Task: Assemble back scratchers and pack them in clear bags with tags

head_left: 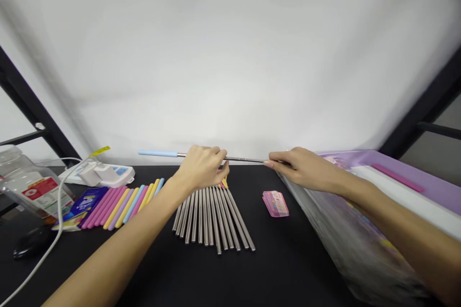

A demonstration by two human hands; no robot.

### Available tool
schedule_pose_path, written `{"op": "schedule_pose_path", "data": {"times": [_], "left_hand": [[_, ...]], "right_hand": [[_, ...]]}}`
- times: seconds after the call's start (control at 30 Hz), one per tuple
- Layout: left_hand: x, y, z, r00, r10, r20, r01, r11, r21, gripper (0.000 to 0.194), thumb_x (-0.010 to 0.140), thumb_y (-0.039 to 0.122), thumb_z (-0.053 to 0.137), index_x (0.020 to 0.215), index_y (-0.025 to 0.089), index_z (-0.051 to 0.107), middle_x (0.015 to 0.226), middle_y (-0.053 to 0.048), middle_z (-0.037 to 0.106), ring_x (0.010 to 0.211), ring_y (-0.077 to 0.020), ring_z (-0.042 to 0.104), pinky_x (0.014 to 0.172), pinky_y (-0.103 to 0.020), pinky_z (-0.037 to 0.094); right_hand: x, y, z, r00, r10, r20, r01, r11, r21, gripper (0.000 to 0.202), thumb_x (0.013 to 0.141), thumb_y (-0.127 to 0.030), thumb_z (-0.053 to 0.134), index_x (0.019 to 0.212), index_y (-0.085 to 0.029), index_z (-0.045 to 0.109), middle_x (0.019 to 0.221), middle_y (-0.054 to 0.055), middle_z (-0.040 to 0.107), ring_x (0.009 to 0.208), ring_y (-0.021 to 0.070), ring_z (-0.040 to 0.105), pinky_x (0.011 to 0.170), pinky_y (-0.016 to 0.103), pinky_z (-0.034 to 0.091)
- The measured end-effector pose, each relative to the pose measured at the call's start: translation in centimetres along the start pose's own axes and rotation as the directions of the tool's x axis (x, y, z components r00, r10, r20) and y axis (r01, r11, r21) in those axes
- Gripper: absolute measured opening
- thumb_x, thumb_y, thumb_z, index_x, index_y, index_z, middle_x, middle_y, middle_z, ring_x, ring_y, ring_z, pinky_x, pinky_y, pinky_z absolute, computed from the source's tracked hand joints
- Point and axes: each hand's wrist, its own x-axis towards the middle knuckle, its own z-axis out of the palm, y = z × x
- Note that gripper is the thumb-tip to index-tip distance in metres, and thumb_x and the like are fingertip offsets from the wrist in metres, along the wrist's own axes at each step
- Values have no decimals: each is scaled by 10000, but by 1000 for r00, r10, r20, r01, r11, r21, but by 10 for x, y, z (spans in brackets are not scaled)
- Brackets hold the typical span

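A thin metal rod (pixel 245 159) with a light blue handle (pixel 158 153) is held level above the back of the black table. My left hand (pixel 205 165) is closed round its middle, near the handle. The fingers of my right hand (pixel 293 165) pinch the rod's right end. Below my left hand, several silver metal rods (pixel 212 220) lie fanned out side by side, with small yellow and pink parts at their far ends. A stack of pink cards (pixel 276 203) lies to their right.
Coloured sticks (pixel 122 206) lie in a row at the left, beside a blue packet (pixel 84 204), a power strip (pixel 108 175), a clear jar (pixel 34 187) and a white cable. Plastic bags (pixel 324 220) and a purple bin (pixel 382 160) stand at the right.
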Motion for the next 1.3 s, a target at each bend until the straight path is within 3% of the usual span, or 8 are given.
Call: {"op": "schedule_pose_path", "data": {"times": [0.13, 0.33, 0.57, 0.67, 0.8, 0.97, 1.17, 1.3], "left_hand": [[4, 9, -3, 998, 24, -59, -24, 1000, 4, 219, 883, 238, 423, 765, 166, 593, 657, -40, 633, 584, -177, 612, 482, -304, 180], [-10, -25, 0, 997, -72, 18, 70, 994, 82, 226, 873, 272, 460, 739, 162, 605, 650, -44, 652, 588, -183, 618, 489, -288, 205], [14, 31, -2, 983, 67, -173, -63, 998, 29, 187, 876, 210, 438, 775, 179, 592, 671, -16, 624, 539, -147, 587, 462, -294, 194], [13, 15, -1, 990, 52, -132, -48, 998, 31, 184, 866, 231, 466, 765, 170, 607, 662, -29, 644, 532, -160, 594, 466, -286, 202], [2, -19, 1, 986, -103, -132, 113, 991, 70, 180, 844, 238, 494, 767, 163, 639, 684, -40, 674, 602, -183, 636, 493, -277, 230], [3, -6, 2, 991, -52, -122, 62, 995, 78, 187, 847, 223, 484, 768, 172, 646, 666, -23, 653, 621, -175, 639, 495, -286, 224], [-5, -21, 8, 989, -110, -96, 119, 989, 89, 191, 843, 220, 499, 769, 158, 664, 692, -43, 659, 648, -193, 647, 496, -285, 239], [-1, -4, 8, 986, -126, -111, 132, 990, 53, 182, 838, 225, 506, 766, 164, 662, 678, -34, 647, 603, -182, 622, 495, -285, 254]], "right_hand": [[-8, 0, 0, 1000, -4, -24, 5, 1000, 15, 428, 961, -503, 345, 650, -210, 371, 512, -30, 441, 490, 130, 393, 547, 284, 216], [-30, 25, -7, 998, 61, -5, -61, 998, -23, 442, 959, -520, 340, 646, -211, 375, 521, -28, 434, 497, 131, 392, 540, 281, 229], [-20, -1, -3, 998, 46, -53, -44, 998, 38, 450, 942, -539, 373, 641, -206, 410, 534, -26, 488, 500, 118, 397, 524, 268, 230], [-25, 8, -2, 996, 79, -46, -78, 997, 15, 460, 894, -584, 450, 635, -206, 420, 536, -29, 487, 496, 114, 402, 514, 261, 238], [-34, 25, 2, 987, 148, -66, -152, 986, -62, 460, 867, -567, 495, 597, -207, 399, 517, -24, 470, 491, 121, 404, 512, 266, 228], [-27, 12, 11, 980, 163, -111, -179, 972, -152, 433, 903, -491, 440, 581, -206, 390, 509, -15, 493, 472, 124, 398, 525, 276, 226], [-36, 16, 0, 955, 253, -155, -296, 852, -432, 373, 901, -458, 435, 745, -198, 654, 736, 101, 679, 711, 244, 616, 598, 303, 291], [-29, 3, 6, 909, 382, -165, -416, 844, -338, 350, 872, -426, 462, 751, -211, 710, 738, 109, 706, 713, 261, 646, 574, 309, 295]]}}
